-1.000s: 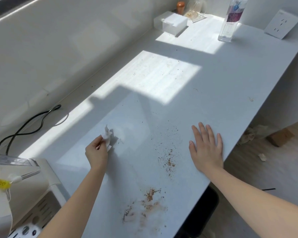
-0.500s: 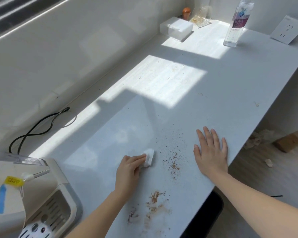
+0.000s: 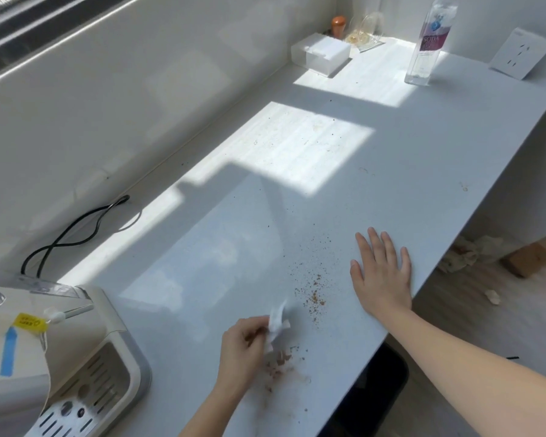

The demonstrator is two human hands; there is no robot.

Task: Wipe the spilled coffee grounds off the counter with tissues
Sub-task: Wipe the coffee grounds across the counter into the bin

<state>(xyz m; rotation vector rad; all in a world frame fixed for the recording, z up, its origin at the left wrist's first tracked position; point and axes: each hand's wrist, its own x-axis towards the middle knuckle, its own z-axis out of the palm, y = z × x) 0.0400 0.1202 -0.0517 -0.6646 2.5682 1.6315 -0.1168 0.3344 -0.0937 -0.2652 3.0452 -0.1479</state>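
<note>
Brown coffee grounds (image 3: 312,291) lie scattered on the white counter (image 3: 375,171) near its front edge, and a smeared brown patch (image 3: 279,364) sits closer to me. My left hand (image 3: 241,351) pinches a small crumpled white tissue (image 3: 276,320) right above that smeared patch. My right hand (image 3: 382,272) rests flat, fingers spread, on the counter beside the scattered grounds, close to the edge.
A coffee machine (image 3: 44,357) with a drip tray stands at the near left, its black cable (image 3: 76,228) along the wall. At the far end are a white tissue box (image 3: 320,53), a clear bottle (image 3: 426,48) and a small orange jar (image 3: 339,26). Crumpled tissues (image 3: 467,253) lie on the floor.
My left hand has swept the tissue from the counter's left middle toward me and to the right, onto the smeared patch, which looks thinner. My right hand has stayed flat.
</note>
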